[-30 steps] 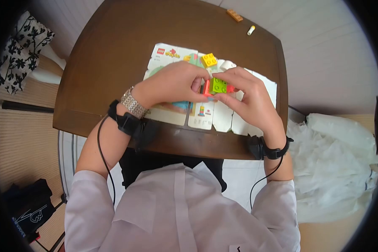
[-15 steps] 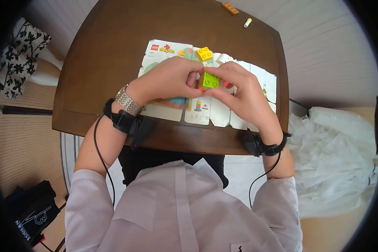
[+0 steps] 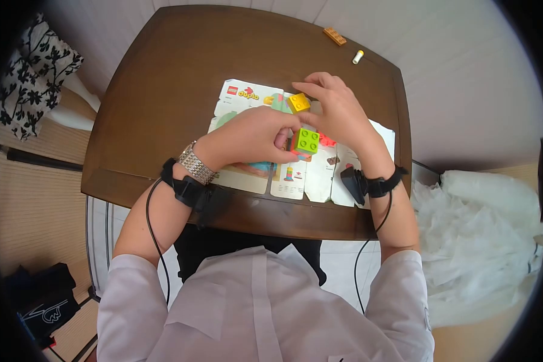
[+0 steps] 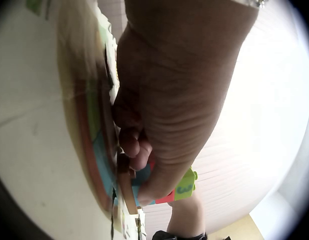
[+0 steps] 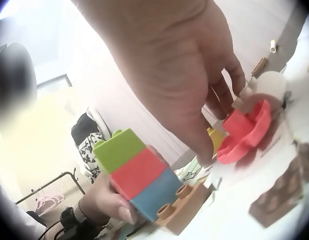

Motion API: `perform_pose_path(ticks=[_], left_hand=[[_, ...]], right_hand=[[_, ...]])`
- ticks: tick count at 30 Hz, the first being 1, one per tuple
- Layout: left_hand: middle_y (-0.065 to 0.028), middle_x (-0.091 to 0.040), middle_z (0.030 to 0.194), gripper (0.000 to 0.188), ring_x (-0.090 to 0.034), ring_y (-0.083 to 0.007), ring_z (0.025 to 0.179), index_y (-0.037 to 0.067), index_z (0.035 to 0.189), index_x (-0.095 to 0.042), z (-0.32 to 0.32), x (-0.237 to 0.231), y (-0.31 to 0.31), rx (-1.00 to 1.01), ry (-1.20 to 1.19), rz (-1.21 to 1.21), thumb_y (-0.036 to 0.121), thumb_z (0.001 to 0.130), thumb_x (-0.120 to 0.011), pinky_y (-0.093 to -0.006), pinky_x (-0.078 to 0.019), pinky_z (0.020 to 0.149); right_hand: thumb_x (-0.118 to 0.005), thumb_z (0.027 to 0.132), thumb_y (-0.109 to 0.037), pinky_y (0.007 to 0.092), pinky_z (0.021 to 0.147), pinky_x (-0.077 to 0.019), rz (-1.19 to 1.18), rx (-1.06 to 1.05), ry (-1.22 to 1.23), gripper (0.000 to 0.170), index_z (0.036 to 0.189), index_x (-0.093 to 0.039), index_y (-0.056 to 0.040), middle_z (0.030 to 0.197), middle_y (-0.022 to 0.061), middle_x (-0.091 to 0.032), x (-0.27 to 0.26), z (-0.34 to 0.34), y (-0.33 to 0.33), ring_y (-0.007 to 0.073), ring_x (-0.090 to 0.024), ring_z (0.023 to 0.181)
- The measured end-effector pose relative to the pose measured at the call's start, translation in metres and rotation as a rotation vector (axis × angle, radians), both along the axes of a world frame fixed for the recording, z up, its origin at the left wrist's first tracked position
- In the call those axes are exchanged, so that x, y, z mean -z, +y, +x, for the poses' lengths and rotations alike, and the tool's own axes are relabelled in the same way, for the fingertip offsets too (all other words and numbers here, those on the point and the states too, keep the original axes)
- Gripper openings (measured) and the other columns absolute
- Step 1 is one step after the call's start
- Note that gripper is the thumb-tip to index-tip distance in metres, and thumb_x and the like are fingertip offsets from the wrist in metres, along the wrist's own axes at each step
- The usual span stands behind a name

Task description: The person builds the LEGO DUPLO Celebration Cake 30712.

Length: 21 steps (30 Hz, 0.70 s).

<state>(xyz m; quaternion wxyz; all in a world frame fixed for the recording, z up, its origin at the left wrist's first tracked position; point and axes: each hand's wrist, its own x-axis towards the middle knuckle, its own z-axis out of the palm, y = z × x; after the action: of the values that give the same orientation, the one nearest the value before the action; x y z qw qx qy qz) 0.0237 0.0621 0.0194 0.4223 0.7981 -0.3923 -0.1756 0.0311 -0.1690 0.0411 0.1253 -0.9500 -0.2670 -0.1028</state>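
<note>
- A small stack of bricks stands roughly upright over the printed card, in front of the seated person.
- From the top down it runs green brick, red brick, blue brick, brown base; two studs of the base show bare beside the blue one. Whether the base touches the card, I can't tell.
- The left hand has its fingers clamped on the stack's lower part, the thumb on the blue brick.
- The right hand is apart from the stack, its fingers spread around a yellow brick; whether they touch it I can't tell.
- Near that hand lie a red petal-shaped piece and, just beside it, a white piece.
- Well apart, towards the far edge of the dark worktop, I see an orange-brown brick and a white cylinder with a yellow end.
- A metal watch circles the left wrist.
- Off to the person's right, pale gauzy fabric is heaped.
</note>
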Motion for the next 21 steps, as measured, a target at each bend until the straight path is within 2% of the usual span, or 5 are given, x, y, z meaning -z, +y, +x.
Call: perform_pose_path(ticks=[7,9,14,17,21], left_hand=[[-0.0016,-0.06,0.065,0.033,-0.06,-0.0157,0.062,0.005,0.09,-0.066,0.001,0.007,-0.002,-0.003,-0.047,-0.052,0.029,0.081,-0.087,-0.03,-0.0469,0.06],[-0.0019,-0.06,0.065,0.034,-0.06,-0.0162,0.062,0.004,0.092,-0.066,0.001,0.007,-0.001,-0.007,-0.069,-0.042,0.029,0.081,-0.087,-0.0304,-0.0473,0.06],[-0.0023,-0.061,0.066,0.035,-0.06,-0.0179,0.062,0.004,0.097,-0.068,0.001,0.01,0.0,-0.011,-0.086,-0.061,0.029,0.081,-0.086,-0.0319,-0.0474,0.06],[-0.0016,-0.061,0.07,0.053,-0.057,-0.0148,0.062,0.008,0.131,-0.071,0.001,0.009,-0.001,0.003,-0.039,-0.015,0.025,0.082,-0.085,-0.0299,-0.0472,0.061],[-0.0009,-0.059,0.07,0.063,-0.056,-0.0123,0.062,0.01,0.142,-0.067,0.002,0.009,-0.001,0.014,-0.009,-0.007,0.022,0.083,-0.085,-0.0281,-0.0468,0.061]], right_hand=[[-0.083,0.084,-0.024,0.0407,0.091,-0.0557,-0.059,0.153,0.203,0.044,0.125,-0.074,-0.0093,0.109,0.0108,-0.074,-0.008,0.003,0.014,0.0301,-0.071,0.101],[-0.082,0.084,-0.019,0.0395,0.088,-0.0572,0.369,0.113,0.132,0.039,0.119,-0.074,-0.0066,0.105,0.012,-0.074,-0.014,-0.004,0.013,0.0299,-0.072,0.094],[-0.079,0.082,-0.01,0.0374,0.088,-0.0571,0.434,-0.034,0.28,0.037,0.118,-0.073,-0.0054,0.109,0.0112,-0.074,-0.063,-0.053,0.009,0.0254,-0.071,0.097],[-0.078,0.081,-0.004,0.0366,0.089,-0.0559,0.328,-0.132,0.282,0.038,0.118,-0.073,-0.0058,0.109,0.0105,-0.073,-0.063,-0.071,0.01,0.0244,-0.07,0.099],[-0.077,0.08,0.001,0.0377,0.088,-0.0559,0.267,-0.142,0.22,0.041,0.121,-0.073,-0.0052,0.107,0.0122,-0.072,-0.06,-0.075,0.012,0.0297,-0.069,0.098]])
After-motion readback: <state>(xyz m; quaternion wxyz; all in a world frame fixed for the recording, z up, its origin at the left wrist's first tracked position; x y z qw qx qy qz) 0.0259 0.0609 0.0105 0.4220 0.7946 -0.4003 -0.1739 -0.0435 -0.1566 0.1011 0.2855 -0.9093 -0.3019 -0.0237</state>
